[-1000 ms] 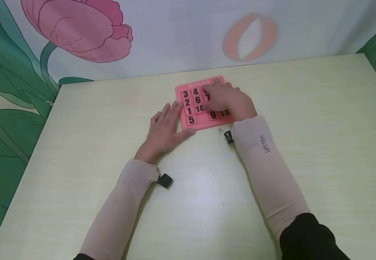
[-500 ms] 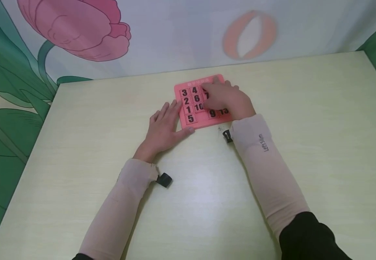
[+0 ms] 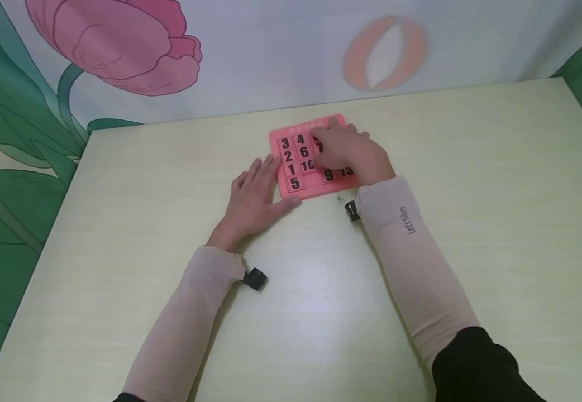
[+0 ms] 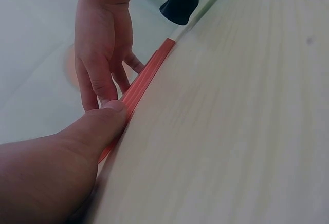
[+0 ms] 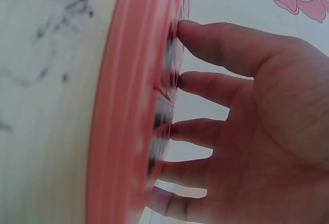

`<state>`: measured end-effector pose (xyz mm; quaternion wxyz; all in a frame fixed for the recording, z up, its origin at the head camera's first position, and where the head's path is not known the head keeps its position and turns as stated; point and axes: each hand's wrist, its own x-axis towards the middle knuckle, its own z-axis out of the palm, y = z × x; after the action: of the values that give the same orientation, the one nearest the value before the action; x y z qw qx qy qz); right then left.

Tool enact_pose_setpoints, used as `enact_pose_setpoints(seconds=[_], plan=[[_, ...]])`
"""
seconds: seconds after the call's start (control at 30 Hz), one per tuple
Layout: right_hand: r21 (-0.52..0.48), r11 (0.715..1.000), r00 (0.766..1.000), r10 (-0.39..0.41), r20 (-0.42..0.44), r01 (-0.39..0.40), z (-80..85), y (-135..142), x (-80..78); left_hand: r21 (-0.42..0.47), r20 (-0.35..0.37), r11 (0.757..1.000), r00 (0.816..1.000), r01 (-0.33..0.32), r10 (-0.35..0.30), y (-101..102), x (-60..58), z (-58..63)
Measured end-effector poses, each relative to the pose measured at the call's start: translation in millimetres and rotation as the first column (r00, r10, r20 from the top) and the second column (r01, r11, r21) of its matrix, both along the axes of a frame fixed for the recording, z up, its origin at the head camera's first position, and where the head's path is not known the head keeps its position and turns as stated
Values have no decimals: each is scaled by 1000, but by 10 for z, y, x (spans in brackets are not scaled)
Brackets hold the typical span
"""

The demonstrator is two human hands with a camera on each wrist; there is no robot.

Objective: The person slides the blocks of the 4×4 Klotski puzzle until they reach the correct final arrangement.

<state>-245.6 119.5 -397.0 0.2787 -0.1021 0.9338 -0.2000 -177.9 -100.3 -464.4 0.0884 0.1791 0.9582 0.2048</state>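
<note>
A pink number slide puzzle [image 3: 316,191] lies flat near the far edge of the table, its square tiles printed with black numbers. In its front row a blank gap [image 3: 312,179] shows between the tiles 5 and 9. My left hand [image 3: 251,204] rests along the puzzle's left side with straight fingers, its thumb at the front edge, as the left wrist view also shows. Over the right part my right hand [image 3: 353,151] is spread, hiding several tiles. In the right wrist view its thumb and fingertips [image 5: 186,29] touch the tile faces [image 5: 162,111].
The pale wooden table [image 3: 291,335] ends at a curtain [image 3: 271,56] printed with a pink flower and green leaves. Dark marks [image 3: 342,199] lie on the table by the puzzle's front edge. A black wrist device [image 3: 254,279] sits at the left sleeve, another [image 3: 353,211] at the right.
</note>
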Motion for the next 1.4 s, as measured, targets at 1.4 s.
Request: enact_pose_setpoints(seconds=[1.4], plan=[[-3,1000,1000,5,-11,-5,-35,18,-20,-21,1,1000,1000,0,0,13,0,5]])
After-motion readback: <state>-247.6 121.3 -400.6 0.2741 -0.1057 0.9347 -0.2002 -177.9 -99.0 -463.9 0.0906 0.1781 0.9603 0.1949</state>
